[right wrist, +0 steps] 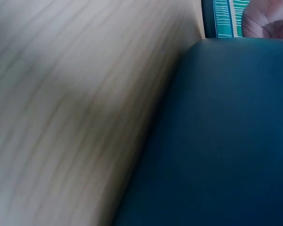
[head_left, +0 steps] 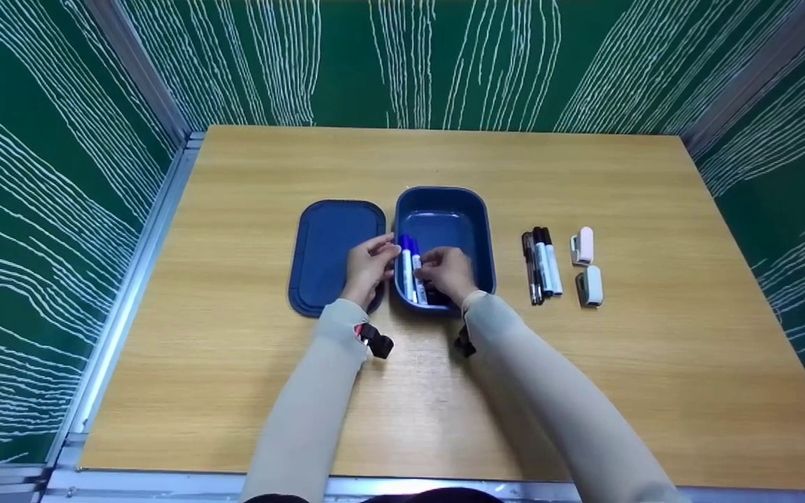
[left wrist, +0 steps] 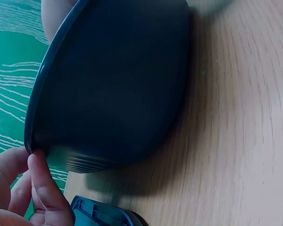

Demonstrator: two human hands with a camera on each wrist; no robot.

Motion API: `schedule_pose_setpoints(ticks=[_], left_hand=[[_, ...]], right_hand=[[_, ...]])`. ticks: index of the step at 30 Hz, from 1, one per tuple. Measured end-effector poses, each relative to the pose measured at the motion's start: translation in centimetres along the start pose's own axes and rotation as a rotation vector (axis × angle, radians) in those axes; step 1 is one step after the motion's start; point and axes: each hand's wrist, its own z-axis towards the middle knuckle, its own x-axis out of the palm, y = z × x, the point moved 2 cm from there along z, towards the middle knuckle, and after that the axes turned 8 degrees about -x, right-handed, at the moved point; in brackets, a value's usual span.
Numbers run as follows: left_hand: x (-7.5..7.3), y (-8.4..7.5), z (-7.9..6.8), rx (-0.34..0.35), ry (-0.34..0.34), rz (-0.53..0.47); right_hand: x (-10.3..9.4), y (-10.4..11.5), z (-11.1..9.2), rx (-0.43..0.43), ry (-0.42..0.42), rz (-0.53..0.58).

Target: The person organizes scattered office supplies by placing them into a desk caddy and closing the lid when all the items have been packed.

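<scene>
A dark blue box [head_left: 448, 202] stands uncovered on the table, two blue-capped white markers lying side by side along its left wall. My left hand [head_left: 367, 269] pinches the left rim of the box; in the left wrist view its fingers [left wrist: 49, 188] close on that edge. Inside the box, my right hand [head_left: 451, 272] holds the inner blue-capped marker [head_left: 417, 269] with its fingertips. The outer marker [head_left: 407, 269] lies against the wall. Dark items under my right hand are mostly hidden. The right wrist view shows mainly the box's outer wall [right wrist: 217, 132].
The matching blue lid [head_left: 332, 244] lies flat left of the box, partly beneath my left hand. To the right, several black pens and markers [head_left: 541, 262] lie together. Beyond them are a pink [head_left: 584, 244] and a white [head_left: 591, 285] small stapler-like item. Green walls [head_left: 346, 63] enclose the table.
</scene>
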Motion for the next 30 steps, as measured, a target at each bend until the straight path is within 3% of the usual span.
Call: schedule_pose_setpoints(ticks=[13, 23, 30], left_hand=[[-0.1, 0.1, 0.2, 0.01, -0.004, -0.004], [0.0, 0.1, 0.2, 0.021, -0.001, -0.005], [0.0, 0.0, 0.1, 0.006, -0.002, 0.004]], right_hand=[[0.1, 0.1, -0.1, -0.069, -0.008, -0.058], [0.0, 0.0, -0.2, -0.079, 0.006, -0.014], [-1.2, 0.6, -0.2, -0.083, -0.018, -0.064]])
